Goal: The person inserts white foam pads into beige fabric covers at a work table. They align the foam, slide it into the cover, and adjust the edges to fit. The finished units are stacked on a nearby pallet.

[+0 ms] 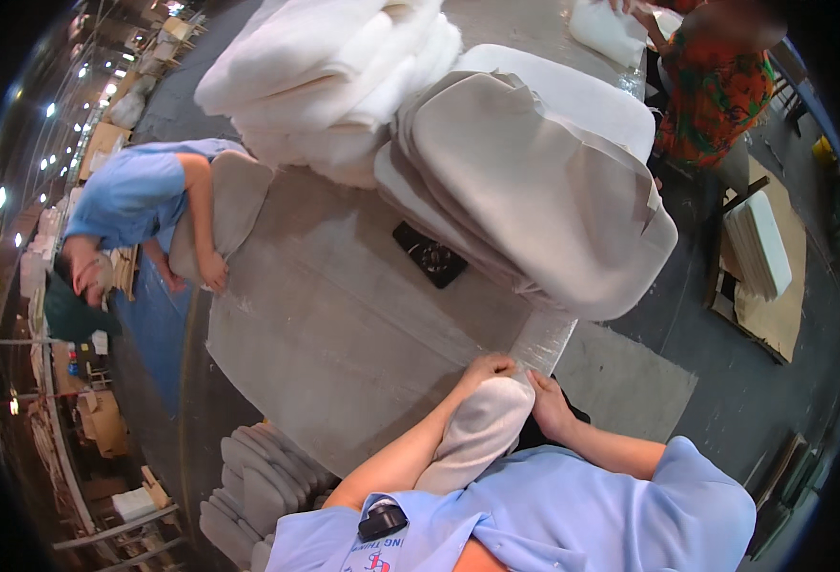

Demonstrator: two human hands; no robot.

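Pale beige fabric cushion cover (477, 434), soft and rounded, bunched into a plump elongated roll. Tilted, upper end at the near edge of the table (344, 334), lower end toward the body. Held between left hand (485, 367) and right hand (549, 405), fingers touching its top.

One head-worn fisheye view looks steeply down from close above onto the grey felt-covered worktable (344, 324), forearms entering from the lower frame edge.
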